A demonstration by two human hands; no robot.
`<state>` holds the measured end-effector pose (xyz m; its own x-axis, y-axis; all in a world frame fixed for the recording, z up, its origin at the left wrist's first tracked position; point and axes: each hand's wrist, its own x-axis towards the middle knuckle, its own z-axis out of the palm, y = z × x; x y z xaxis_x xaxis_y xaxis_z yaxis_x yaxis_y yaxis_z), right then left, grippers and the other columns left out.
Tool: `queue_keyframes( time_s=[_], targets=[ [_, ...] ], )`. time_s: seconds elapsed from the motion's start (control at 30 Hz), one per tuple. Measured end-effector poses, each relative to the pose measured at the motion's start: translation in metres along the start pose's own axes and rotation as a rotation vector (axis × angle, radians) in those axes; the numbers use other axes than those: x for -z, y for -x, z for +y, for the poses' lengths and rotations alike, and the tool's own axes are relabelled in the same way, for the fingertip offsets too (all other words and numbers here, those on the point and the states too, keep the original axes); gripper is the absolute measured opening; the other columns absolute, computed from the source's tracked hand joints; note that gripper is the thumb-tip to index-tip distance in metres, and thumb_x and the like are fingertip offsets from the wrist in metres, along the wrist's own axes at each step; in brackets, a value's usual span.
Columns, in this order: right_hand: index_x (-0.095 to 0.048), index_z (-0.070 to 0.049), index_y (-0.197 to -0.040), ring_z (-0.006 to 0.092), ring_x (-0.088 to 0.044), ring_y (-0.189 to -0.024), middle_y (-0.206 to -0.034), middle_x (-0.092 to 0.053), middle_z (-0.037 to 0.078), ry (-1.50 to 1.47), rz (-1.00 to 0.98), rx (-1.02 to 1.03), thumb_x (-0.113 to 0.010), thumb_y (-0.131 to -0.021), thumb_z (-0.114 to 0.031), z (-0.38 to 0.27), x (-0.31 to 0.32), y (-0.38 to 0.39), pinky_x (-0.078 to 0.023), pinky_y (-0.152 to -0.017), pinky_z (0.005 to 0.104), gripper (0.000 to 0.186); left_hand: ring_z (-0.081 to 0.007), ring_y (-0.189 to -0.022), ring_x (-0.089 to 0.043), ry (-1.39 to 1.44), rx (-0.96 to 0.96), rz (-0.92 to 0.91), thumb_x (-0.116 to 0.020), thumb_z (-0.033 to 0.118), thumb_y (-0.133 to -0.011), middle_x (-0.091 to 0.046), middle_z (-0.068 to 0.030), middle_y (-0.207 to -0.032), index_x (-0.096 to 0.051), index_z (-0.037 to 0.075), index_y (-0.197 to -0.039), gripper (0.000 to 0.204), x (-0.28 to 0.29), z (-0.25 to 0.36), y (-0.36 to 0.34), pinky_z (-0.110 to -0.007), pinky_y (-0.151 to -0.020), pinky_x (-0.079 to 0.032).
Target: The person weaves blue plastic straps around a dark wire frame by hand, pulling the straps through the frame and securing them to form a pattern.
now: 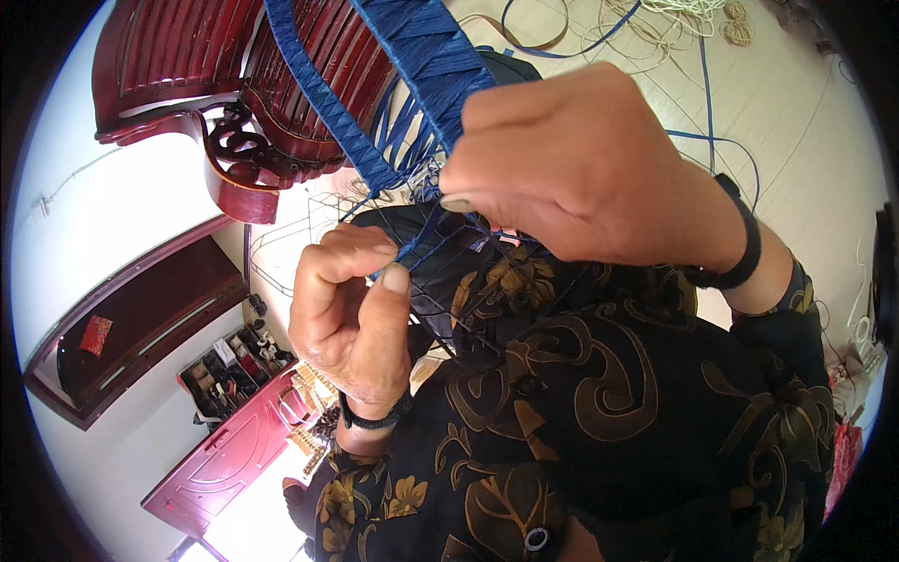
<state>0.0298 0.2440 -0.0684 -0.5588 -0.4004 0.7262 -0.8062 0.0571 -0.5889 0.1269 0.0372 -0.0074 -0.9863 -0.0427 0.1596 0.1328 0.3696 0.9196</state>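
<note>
My left hand [351,314] pinches a thin blue strip [426,234] between thumb and forefinger, against a dark wire frame [440,323] close to my body. The strip slants up toward the thumb of my right hand [581,169]. That hand is closed, its knuckles up, and what its fingers grip is hidden behind them. Beyond both hands rises a wide band wrapped in shiny blue strip [426,66]. A narrower blue-wrapped band [323,94] runs up on its left. Both bands come down to the wire frame, where loose blue ends gather.
A dark red slatted wooden chair [300,94] stands at the far left. Coils of pale cord [688,9] and loose blue strips [707,84] lie on the light floor at the far right. A box of small items [229,370] is by a reddish door [215,450] on the left.
</note>
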Motion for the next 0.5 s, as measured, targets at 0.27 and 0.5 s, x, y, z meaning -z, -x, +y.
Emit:
queue_keyframes(
  time_s=[0.27,0.5],
  targets=[
    [-0.066,-0.007,-0.073,0.0209,-0.055,-0.051,-0.059,-0.054,0.006,-0.060,-0.090,-0.186,-0.071,-0.085,-0.013,0.008,-0.007,-0.011,-0.039,-0.050,0.0335,0.014,-0.0131,-0.088,-0.058,-0.082,0.168,-0.086,-0.067,-0.005,-0.087,-0.063,-0.0088,-0.093,-0.058,0.000,-0.095,0.014,-0.001,0.023,-0.011,-0.025,-0.084,-0.046],
    [-0.065,-0.006,-0.070,0.0234,-0.057,-0.054,-0.061,-0.058,0.007,0.127,-0.135,-0.172,-0.068,-0.080,-0.011,0.003,-0.014,-0.017,-0.044,-0.054,0.0365,0.012,-0.0046,-0.078,-0.057,-0.386,0.282,-0.145,-0.072,0.004,-0.090,-0.069,-0.0021,-0.084,-0.065,-0.002,-0.103,0.016,-0.001,0.030,-0.015,-0.020,-0.070,-0.045]
  ],
)
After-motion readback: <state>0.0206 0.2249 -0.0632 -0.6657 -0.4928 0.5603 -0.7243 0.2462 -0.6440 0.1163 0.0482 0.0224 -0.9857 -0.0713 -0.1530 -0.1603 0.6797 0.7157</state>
